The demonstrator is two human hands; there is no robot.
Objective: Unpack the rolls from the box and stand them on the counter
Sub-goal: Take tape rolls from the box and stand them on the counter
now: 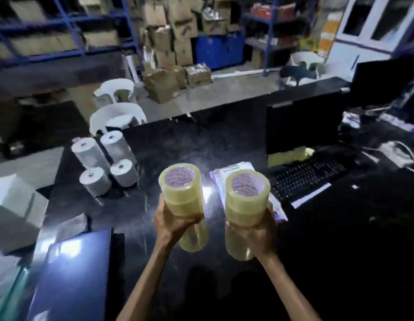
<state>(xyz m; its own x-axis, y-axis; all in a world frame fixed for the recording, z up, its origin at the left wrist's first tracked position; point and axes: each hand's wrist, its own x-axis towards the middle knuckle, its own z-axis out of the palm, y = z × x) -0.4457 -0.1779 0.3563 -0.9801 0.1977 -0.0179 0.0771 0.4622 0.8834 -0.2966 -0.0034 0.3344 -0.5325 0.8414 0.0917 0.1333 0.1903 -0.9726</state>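
My left hand [172,224] grips a stacked pack of yellowish clear tape rolls [181,193], held upright above the black counter [178,144]. My right hand [257,235] grips a second stack of tape rolls [246,200] of the same kind, also upright and off the counter. Each stack shows a pinkish printed core on top. Several white paper rolls [104,163] stand on the counter to the left, beyond my hands. The box itself is not clearly in view.
A keyboard [310,177] and a dark monitor [303,126] sit at the right. A flat plastic-wrapped packet [233,169] lies between the stacks. A blue folder [71,274] and pale boxes [14,209] are at the left. White chairs [118,114] stand past the counter.
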